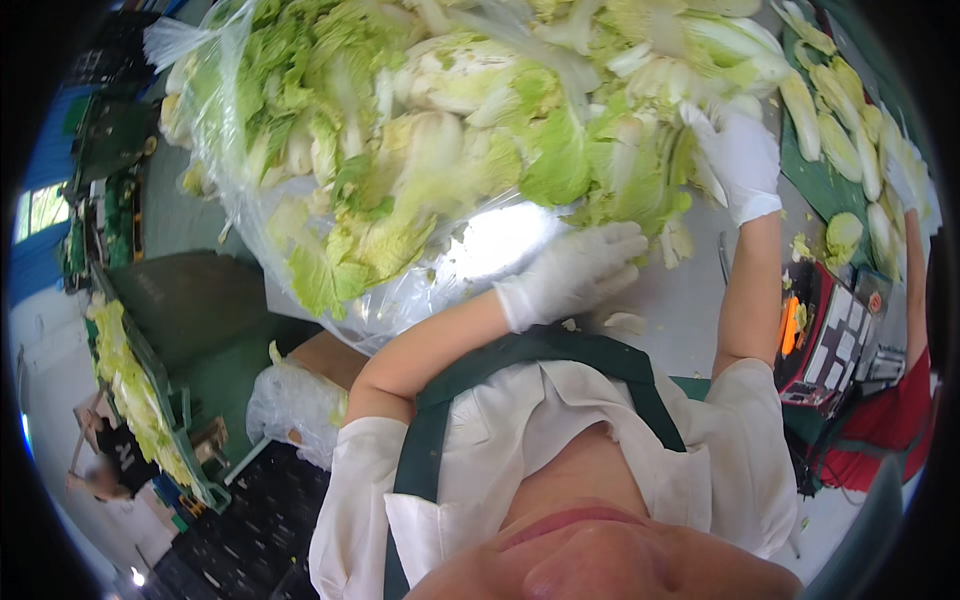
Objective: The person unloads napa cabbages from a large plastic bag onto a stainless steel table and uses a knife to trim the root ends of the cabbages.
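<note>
A large heap of napa cabbage leaves and heads (450, 82) lies before me on a metal table (705, 300), partly on and under a clear plastic sheet or bag (232, 187). My left hand (570, 274), in a white glove, lies low over the near edge of the heap, fingers extended, beside loose green leaves (559, 161). My right hand (739, 157), also gloved in white, is at the right end of the heap, against pale leaves; its fingertips are blurred, and whether they grip a leaf cannot be told. Small white scraps (624, 322) lie near my apron.
At right, trimmed cabbages (840, 150) lie on a green surface near a co-worker's gloved hand (900, 176). A weighing scale (832, 337) stands below them. At left are a green bin heaped with leaves (135, 390), a plastic bag (289, 401) and another person (112, 457).
</note>
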Demonstrator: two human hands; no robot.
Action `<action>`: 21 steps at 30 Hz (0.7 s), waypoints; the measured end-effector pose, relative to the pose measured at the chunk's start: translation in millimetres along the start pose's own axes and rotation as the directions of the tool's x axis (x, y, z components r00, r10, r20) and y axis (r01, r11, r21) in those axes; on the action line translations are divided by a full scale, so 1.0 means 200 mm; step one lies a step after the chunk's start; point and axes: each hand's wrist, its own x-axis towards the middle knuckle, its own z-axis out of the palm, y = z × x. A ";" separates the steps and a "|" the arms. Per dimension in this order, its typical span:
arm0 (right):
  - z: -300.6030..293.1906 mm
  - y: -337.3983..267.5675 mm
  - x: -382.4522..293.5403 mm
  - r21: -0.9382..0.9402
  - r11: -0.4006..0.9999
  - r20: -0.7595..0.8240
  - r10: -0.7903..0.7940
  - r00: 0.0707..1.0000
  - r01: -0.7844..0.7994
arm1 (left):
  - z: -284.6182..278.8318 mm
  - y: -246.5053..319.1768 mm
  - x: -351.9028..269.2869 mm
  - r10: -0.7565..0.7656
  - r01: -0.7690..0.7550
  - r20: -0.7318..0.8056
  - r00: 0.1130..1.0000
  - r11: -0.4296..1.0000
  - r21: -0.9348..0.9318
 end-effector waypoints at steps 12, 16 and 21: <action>0.55 -1.36 0.34 0.464 0.645 0.362 -0.763 0.535 0.607 | -0.46 -0.34 -0.74 -0.434 0.821 -0.697 0.571 0.272 0.502; 0.85 -1.54 0.31 0.487 0.726 0.379 -0.677 0.631 0.486 | -0.29 -0.53 -0.89 -0.353 0.796 -0.752 0.557 0.485 0.362; 0.65 -1.48 0.18 0.611 0.741 0.444 -0.611 0.655 0.278 | -0.24 -0.62 -0.98 -0.252 0.743 -0.784 0.568 0.567 0.356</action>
